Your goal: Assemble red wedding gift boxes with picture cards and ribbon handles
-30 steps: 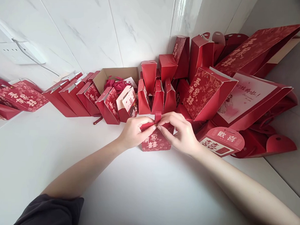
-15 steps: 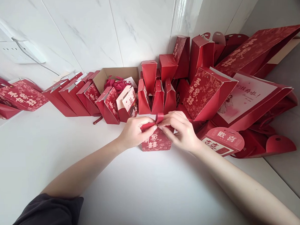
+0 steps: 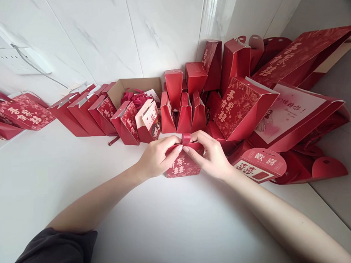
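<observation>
A small red gift box (image 3: 184, 168) with pale Chinese characters stands on the white table in front of me. A dark red ribbon (image 3: 186, 138) arches in a loop above its top edge. My left hand (image 3: 159, 157) is closed at the box's upper left, thumb and fingers pinching the top edge near the ribbon's base. From the other side my right hand (image 3: 211, 153) is closed on the ribbon and top edge, its thumb tip close to the left thumb. What lies between the fingertips is partly covered.
Red gift boxes (image 3: 184, 112) stand in rows behind my hands, with larger bags (image 3: 290, 112) piled at the right. An open cardboard box (image 3: 139, 86) holds ribbons (image 3: 135, 98). More boxes (image 3: 27, 111) stand at the far left. A wall socket (image 3: 22, 62) has a cable.
My right thumb and fingers have shifted slightly at the top of the gift box, and the ribbon loop now faces me more broadly. The left hand stays nearly in place.
</observation>
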The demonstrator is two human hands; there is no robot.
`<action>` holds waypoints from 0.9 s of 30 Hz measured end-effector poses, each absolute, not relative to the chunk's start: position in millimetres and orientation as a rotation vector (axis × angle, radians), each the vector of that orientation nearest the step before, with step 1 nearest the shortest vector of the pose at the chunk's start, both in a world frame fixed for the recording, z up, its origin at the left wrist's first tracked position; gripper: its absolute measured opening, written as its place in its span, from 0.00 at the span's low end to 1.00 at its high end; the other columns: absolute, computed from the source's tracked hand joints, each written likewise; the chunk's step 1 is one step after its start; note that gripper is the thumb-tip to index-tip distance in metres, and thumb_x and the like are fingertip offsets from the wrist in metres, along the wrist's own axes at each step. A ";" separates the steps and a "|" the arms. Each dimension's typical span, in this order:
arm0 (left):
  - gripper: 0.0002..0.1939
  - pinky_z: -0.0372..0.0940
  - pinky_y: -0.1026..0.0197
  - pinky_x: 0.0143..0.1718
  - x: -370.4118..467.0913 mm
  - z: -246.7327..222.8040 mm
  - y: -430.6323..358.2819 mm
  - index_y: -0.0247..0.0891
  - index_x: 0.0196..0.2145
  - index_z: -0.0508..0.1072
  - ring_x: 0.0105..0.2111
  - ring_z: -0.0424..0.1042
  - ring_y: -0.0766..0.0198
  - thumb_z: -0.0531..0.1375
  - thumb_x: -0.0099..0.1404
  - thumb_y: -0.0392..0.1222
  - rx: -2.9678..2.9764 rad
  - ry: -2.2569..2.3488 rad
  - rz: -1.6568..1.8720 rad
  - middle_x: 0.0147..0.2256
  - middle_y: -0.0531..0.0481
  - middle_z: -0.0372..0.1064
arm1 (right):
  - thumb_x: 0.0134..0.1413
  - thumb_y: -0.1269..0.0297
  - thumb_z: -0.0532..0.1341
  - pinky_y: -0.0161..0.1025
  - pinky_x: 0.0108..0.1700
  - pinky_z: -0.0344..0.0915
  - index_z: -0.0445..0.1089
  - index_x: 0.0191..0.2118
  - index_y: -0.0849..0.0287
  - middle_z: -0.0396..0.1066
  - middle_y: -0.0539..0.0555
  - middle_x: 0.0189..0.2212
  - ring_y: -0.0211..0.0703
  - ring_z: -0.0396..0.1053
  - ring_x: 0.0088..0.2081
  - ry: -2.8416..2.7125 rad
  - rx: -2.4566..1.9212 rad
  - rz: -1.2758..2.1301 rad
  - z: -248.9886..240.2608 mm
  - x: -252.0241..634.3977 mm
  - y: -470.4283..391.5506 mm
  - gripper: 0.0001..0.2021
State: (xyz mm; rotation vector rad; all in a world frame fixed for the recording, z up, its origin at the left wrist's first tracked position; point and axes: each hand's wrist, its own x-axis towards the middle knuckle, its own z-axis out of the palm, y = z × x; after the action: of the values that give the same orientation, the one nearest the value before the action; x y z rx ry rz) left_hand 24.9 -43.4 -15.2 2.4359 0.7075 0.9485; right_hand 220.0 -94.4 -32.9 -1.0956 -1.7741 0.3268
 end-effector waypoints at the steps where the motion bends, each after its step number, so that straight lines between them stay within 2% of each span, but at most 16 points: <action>1: 0.06 0.61 0.65 0.31 24.8 -15.5 -43.1 0.38 0.34 0.68 0.27 0.65 0.68 0.54 0.71 0.39 2.461 0.710 0.964 0.28 0.54 0.68 | 0.63 0.62 0.61 0.45 0.43 0.65 0.66 0.39 0.55 0.71 0.53 0.36 0.45 0.69 0.38 -1.779 -1.092 0.314 -33.3 219.6 -94.4 0.04; 5: 0.10 0.57 0.64 0.28 25.7 -16.1 -42.3 0.38 0.31 0.65 0.24 0.60 0.69 0.53 0.71 0.39 2.571 0.705 1.011 0.24 0.56 0.62 | 0.64 0.64 0.59 0.45 0.44 0.65 0.66 0.39 0.55 0.71 0.53 0.36 0.45 0.69 0.37 -1.795 -1.107 0.249 -34.1 217.3 -96.3 0.02; 15: 0.11 0.55 0.64 0.27 24.9 -15.1 -35.6 0.39 0.29 0.64 0.23 0.57 0.69 0.52 0.72 0.38 2.621 0.608 1.002 0.22 0.56 0.59 | 0.64 0.68 0.59 0.44 0.44 0.63 0.67 0.36 0.56 0.72 0.52 0.33 0.43 0.68 0.35 -1.859 -1.124 0.266 -23.0 221.1 -99.1 0.03; 23: 0.09 0.60 0.64 0.32 21.7 -13.8 -29.2 0.39 0.33 0.68 0.26 0.64 0.67 0.52 0.71 0.38 2.634 0.603 0.916 0.27 0.53 0.68 | 0.66 0.69 0.55 0.45 0.46 0.63 0.67 0.37 0.56 0.70 0.52 0.31 0.45 0.69 0.36 -1.924 -1.082 0.251 -20.3 226.2 -95.1 0.06; 27: 0.05 0.64 0.61 0.35 22.1 -9.8 -33.9 0.39 0.36 0.71 0.30 0.71 0.64 0.58 0.68 0.41 2.673 0.634 0.976 0.31 0.51 0.74 | 0.66 0.68 0.55 0.45 0.47 0.63 0.69 0.39 0.55 0.73 0.53 0.35 0.45 0.71 0.39 -1.905 -1.100 0.300 -20.0 223.5 -98.3 0.06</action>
State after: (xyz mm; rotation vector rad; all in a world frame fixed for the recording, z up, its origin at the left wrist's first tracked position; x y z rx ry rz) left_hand 22.1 -33.9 -9.8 2.6732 0.6339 0.9763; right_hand 223.5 -98.3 -20.0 -1.0996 -1.9050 0.3001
